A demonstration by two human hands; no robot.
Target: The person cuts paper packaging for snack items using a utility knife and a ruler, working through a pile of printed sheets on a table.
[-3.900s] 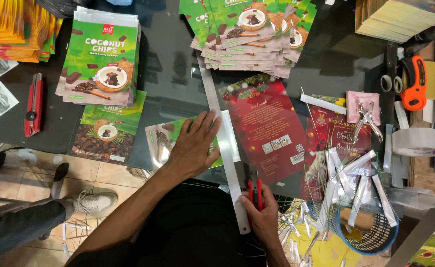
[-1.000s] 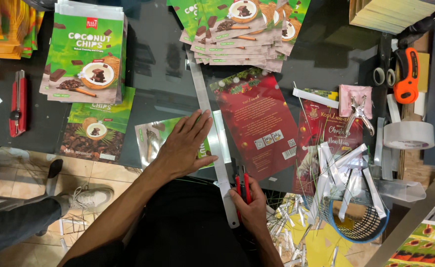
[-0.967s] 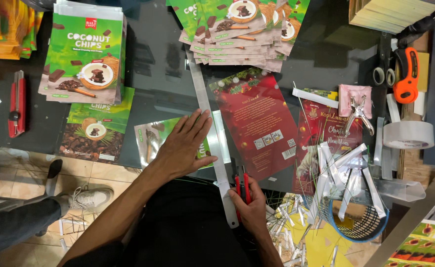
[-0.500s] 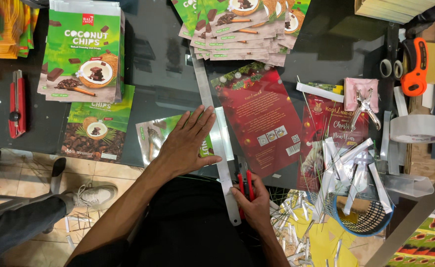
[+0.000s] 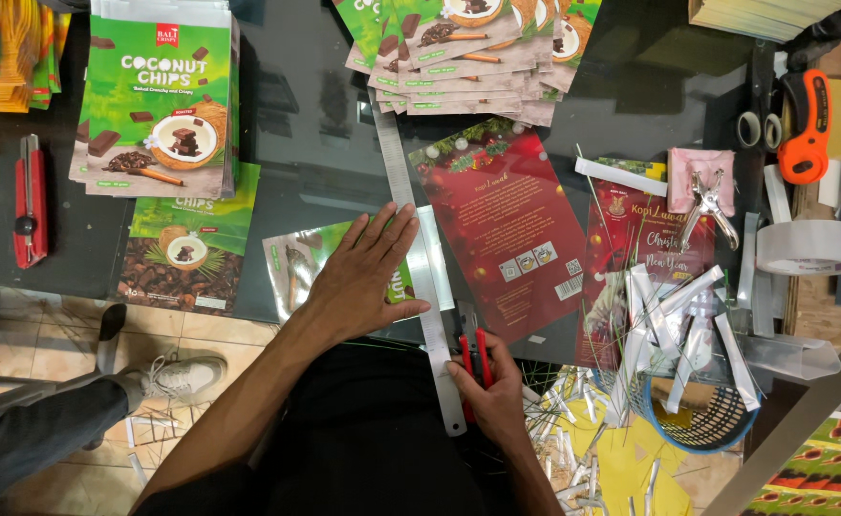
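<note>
Packaging workshop: printed pouches (image 5: 158, 105), metal ruler (image 5: 420, 258), tape roll (image 5: 808, 248).

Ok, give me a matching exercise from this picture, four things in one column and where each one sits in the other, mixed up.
Things:
1. left hand
2. right hand
3. roll of clear tape
4. red utility knife

Places:
A. far left of the dark tabletop
B. pressed flat beside the metal ruler
C. far right of the table
D. gripping a red-handled cutter at the ruler's near end

Pairs: 1-B, 2-D, 3-C, 4-A
</note>
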